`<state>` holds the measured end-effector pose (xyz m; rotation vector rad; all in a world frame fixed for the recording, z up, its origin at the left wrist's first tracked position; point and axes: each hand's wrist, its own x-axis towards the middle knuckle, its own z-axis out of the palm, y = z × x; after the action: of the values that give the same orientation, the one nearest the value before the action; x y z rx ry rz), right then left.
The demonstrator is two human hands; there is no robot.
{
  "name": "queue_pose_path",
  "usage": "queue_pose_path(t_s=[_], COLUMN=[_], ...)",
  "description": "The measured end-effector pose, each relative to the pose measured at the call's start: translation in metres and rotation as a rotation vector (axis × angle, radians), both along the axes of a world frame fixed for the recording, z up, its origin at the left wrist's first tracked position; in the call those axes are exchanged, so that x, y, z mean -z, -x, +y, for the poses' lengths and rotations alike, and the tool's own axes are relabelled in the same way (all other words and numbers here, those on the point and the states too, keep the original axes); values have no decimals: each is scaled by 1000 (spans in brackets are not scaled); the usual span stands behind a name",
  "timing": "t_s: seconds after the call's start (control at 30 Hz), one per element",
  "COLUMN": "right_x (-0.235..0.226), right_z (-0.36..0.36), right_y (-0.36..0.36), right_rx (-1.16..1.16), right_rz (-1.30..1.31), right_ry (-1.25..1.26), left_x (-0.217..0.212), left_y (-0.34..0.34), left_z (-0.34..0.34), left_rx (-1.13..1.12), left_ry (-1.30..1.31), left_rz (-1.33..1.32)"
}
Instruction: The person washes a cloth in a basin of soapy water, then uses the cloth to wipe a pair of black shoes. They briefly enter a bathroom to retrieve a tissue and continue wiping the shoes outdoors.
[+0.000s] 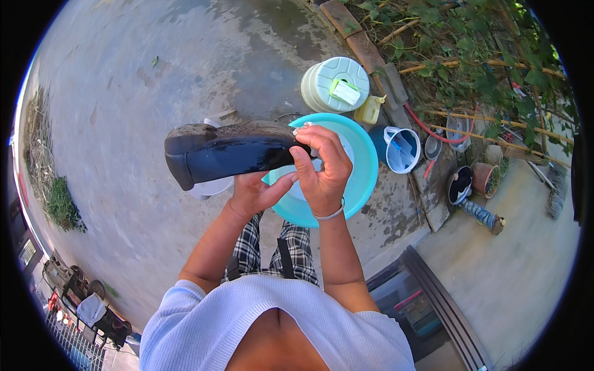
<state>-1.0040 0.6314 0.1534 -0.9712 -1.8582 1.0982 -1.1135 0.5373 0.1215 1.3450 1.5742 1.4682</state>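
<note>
Above the turquoise basin, a wet black shoe is lying on its side in both hands. The left hand is cupping it from beneath, fingers curled on it; the right hand is closing over its heel end. A pale green lidded container and a yellow bottle are standing just beyond.
</note>
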Motion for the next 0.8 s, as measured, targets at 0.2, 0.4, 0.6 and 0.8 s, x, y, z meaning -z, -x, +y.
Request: queue_pose_path(t_s=[0.2,0.4,0.6,0.8], right_x=[1,1,8,11], right_z=[-18,-24,-28,-31], right_y=[-1,-3,-6,-10], right_rx=[61,52,96,106], right_rz=[18,71,145,208], right_ry=[-9,-43,2,-9], left_x=[-22,-30,-36,-35], left_y=[-4,-7,-14,-22], left_z=[7,17,19,14], left_rx=[-331,-490,-516,-527], left_ry=[-19,132,101,54], left_rz=[-1226,-1125,-987,-866])
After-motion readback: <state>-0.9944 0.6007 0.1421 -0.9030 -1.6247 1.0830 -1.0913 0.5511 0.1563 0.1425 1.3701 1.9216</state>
